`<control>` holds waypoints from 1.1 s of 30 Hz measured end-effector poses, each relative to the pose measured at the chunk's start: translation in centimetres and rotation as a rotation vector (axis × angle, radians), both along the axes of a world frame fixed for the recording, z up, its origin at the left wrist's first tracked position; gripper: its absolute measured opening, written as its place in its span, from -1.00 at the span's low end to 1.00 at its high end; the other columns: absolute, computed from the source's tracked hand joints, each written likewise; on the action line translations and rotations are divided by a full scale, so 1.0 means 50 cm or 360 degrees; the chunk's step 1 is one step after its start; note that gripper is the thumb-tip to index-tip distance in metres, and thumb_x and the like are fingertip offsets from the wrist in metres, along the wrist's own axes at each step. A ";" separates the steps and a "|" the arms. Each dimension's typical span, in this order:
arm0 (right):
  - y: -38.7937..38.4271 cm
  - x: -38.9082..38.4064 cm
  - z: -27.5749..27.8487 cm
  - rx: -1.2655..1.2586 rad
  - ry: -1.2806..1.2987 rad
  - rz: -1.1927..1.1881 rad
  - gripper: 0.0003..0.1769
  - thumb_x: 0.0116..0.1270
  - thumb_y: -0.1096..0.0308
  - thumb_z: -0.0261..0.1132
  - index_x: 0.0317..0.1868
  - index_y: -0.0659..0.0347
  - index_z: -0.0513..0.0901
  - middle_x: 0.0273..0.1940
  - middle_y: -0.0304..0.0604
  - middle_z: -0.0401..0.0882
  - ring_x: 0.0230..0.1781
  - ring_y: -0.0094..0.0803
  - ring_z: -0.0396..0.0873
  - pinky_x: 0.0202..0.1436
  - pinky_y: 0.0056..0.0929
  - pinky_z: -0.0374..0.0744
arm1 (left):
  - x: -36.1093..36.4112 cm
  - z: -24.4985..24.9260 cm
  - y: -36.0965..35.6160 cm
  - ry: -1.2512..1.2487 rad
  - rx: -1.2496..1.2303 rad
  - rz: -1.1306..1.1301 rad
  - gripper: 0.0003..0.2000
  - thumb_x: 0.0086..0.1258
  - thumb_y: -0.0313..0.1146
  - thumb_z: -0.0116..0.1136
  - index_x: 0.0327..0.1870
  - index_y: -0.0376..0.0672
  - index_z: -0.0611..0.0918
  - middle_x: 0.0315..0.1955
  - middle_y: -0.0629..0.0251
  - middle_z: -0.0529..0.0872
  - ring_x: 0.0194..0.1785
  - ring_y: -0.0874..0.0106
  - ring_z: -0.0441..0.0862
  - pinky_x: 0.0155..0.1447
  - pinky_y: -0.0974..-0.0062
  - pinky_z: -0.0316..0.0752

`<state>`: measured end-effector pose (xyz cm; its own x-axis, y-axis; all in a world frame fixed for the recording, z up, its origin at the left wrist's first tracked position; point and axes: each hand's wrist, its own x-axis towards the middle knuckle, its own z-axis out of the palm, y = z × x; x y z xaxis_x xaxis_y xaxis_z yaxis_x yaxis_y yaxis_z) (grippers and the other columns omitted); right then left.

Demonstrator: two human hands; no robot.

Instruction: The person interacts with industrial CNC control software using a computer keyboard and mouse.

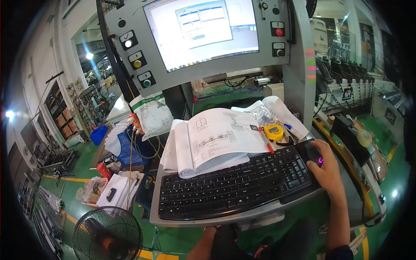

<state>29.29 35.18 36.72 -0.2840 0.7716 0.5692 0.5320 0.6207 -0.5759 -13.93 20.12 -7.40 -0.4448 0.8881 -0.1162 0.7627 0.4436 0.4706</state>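
Observation:
My right hand (326,168) rests on a black computer mouse (313,152) with a pink-purple light, its fingers curved round the sides. The mouse lies at the right end of a black keyboard (234,186). Of my left arm (203,245) only the forearm shows at the bottom; the hand is hidden below the shelf edge. Over the back of the keyboard lies an open stack of printed drawings (221,136), its left pages curled. Beside it are a yellow tape measure (273,131) and a red pen (268,142).
Above the shelf stands a grey control panel with a lit screen (203,30) and a red button (279,32). A white bag (152,116) hangs at the left. Lower left are a black fan (107,234), a blue basket (130,149) and papers. Machinery (342,86) stands at right.

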 end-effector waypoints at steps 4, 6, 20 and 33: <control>-0.005 -0.003 0.005 -0.0035 -0.0025 -0.0005 -0.34 0.42 0.37 0.48 0.52 0.29 0.61 0.60 0.14 0.57 0.60 0.22 0.58 0.65 0.00 0.53 | -0.002 0.000 0.003 0.0000 0.0005 -0.0008 -0.23 0.78 0.35 -0.05 0.85 0.13 0.46 0.88 0.06 0.32 0.90 -0.05 0.23 0.93 -0.09 0.17; 0.000 -0.002 -0.002 -0.0021 -0.0063 -0.0014 -0.34 0.44 0.36 0.48 0.52 0.28 0.61 0.61 0.13 0.56 0.59 0.22 0.58 0.65 0.01 0.54 | -0.004 0.003 0.008 0.0007 0.0005 -0.0011 -0.23 0.78 0.35 -0.05 0.84 0.13 0.46 0.88 0.06 0.32 0.90 -0.05 0.23 0.93 -0.09 0.17; -0.004 -0.005 0.001 -0.0055 -0.0091 -0.0032 -0.36 0.46 0.34 0.47 0.51 0.27 0.61 0.61 0.13 0.54 0.58 0.25 0.58 0.63 0.04 0.54 | -0.011 -0.010 0.009 0.0015 0.0014 -0.0021 -0.24 0.79 0.34 -0.05 0.84 0.13 0.46 0.88 0.06 0.33 0.90 -0.05 0.24 0.93 -0.10 0.17; -0.005 -0.004 -0.003 -0.0006 -0.0055 -0.0072 -0.36 0.41 0.36 0.47 0.49 0.27 0.63 0.58 0.12 0.59 0.53 0.25 0.62 0.58 0.04 0.58 | -0.017 -0.012 0.006 0.0028 0.0011 -0.0038 -0.25 0.79 0.33 -0.06 0.84 0.13 0.47 0.87 0.06 0.33 0.89 -0.05 0.24 0.93 -0.10 0.18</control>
